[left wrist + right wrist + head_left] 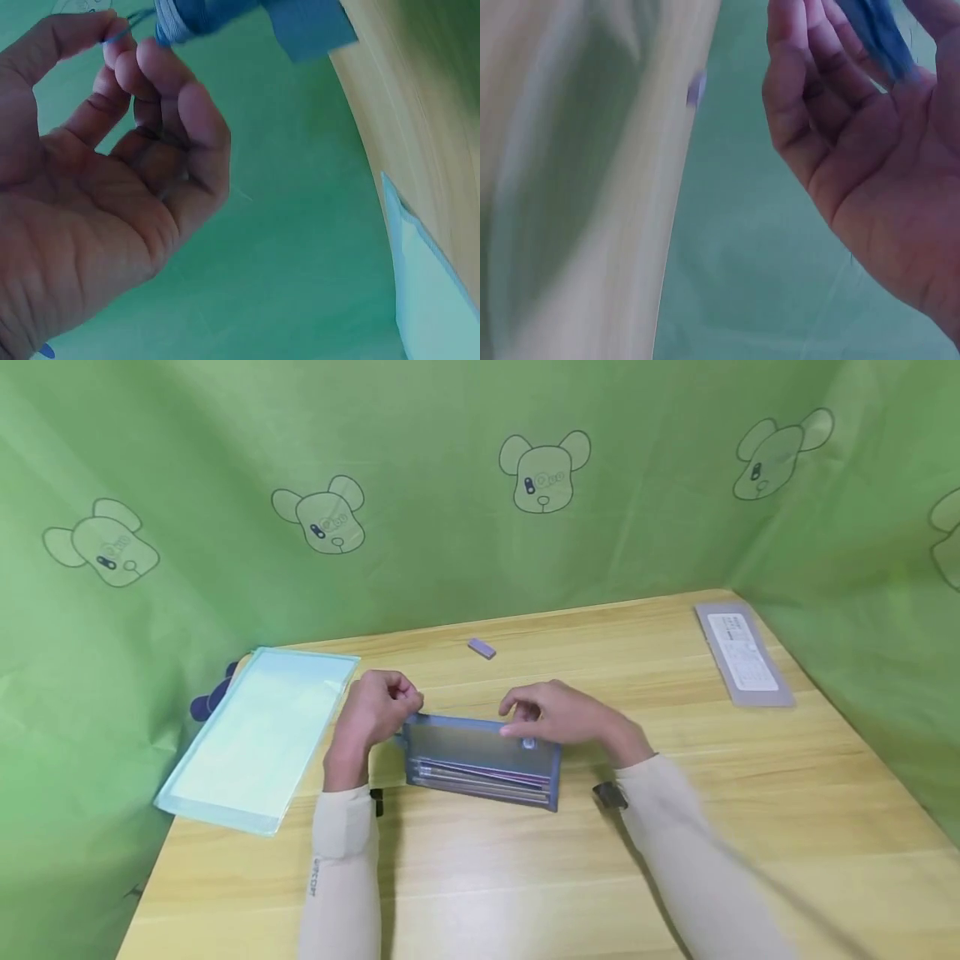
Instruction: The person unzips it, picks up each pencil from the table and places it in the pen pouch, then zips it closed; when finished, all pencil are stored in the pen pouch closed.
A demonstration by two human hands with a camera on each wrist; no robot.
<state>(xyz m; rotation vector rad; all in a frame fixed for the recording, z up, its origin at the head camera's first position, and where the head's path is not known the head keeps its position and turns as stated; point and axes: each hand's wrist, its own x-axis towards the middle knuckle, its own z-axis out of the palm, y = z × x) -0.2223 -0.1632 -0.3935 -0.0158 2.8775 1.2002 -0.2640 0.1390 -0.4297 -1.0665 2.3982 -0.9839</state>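
Observation:
A blue-grey mesh zip pencil pouch is in front of me, with several pencils lying along its bottom. At its upper left corner my left hand pinches a thin blue cord loop between thumb and fingertip. My right hand curls over the upper right edge, its thumb against the front near a small white mark. In the right wrist view, the pouch's blue edge passes between that thumb and the fingers; their tips are partly out of frame.
A pale blue zip document bag lies at the left over the table edge, with a dark blue object behind it. A small purple eraser-like block lies at the back. At far right is a grey labelled packet. Green curtain surrounds the wooden table.

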